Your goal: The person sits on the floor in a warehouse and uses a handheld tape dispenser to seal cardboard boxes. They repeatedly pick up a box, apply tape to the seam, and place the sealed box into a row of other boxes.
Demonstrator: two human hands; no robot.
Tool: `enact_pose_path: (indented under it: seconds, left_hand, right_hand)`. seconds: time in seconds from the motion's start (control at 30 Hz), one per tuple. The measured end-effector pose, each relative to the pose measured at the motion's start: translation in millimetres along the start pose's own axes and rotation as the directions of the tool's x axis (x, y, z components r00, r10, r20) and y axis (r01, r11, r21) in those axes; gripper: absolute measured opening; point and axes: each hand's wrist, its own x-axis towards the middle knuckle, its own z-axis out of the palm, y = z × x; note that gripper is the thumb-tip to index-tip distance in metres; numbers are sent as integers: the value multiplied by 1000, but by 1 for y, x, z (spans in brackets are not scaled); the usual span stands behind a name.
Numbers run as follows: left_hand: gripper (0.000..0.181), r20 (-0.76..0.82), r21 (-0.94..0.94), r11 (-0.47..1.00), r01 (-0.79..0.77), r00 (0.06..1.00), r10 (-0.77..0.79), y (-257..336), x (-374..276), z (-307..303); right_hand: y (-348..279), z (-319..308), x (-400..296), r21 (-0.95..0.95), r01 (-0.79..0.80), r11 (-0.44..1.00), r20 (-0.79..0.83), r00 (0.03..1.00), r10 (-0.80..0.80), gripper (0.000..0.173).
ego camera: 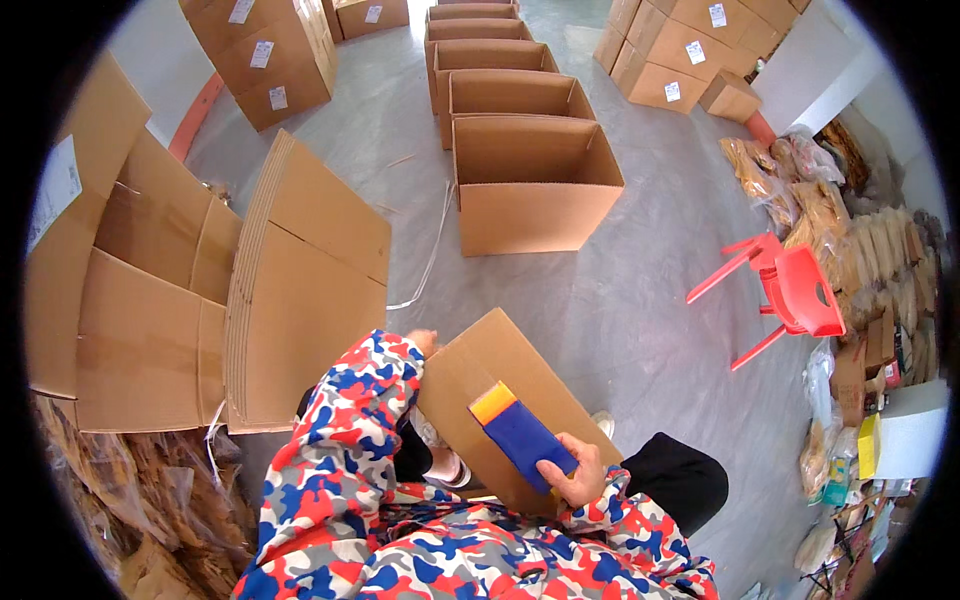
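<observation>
A closed cardboard box (465,360) is between my legs, its broad brown face turned up towards me. My right hand (577,472) holds a flat blue hand tool with an orange end (517,439), which looks like a packing-tape dispenser. The tool lies over the box face, its orange end pointing away from me. My left hand (424,342) is at the box's far left corner. Most of that hand is hidden by the camouflage-patterned sleeve (337,420), so its grip does not show.
Open cardboard boxes (536,217) stand in a row ahead. Folded cartons (315,277) lean at my left, with a white strap (435,255) on the floor nearby. To the right is a red plastic chair (806,292) beside plastic-wrapped bundles (817,202). Labelled cartons (277,67) are stacked farther off.
</observation>
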Motion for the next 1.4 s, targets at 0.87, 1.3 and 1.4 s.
enact_pose_path:
  seconds: [0.87,1.3,1.4]
  left_hand:
    - [75,-398,-187,972,145,893,-210,44,-83,-93]
    - [104,-350,-157,958,240,894,-281,23,-78,-118]
    - [111,-341,-181,942,282,881,-329,12,-74,-131]
  right_hand:
    - [38,-6,-8,-103,106,989,-113,987,-118,30]
    - [52,-118,-84,-501,-465,730,215,750,626,65]
    - [121,-81,-35,-583,-467,665,183,721,668,71]
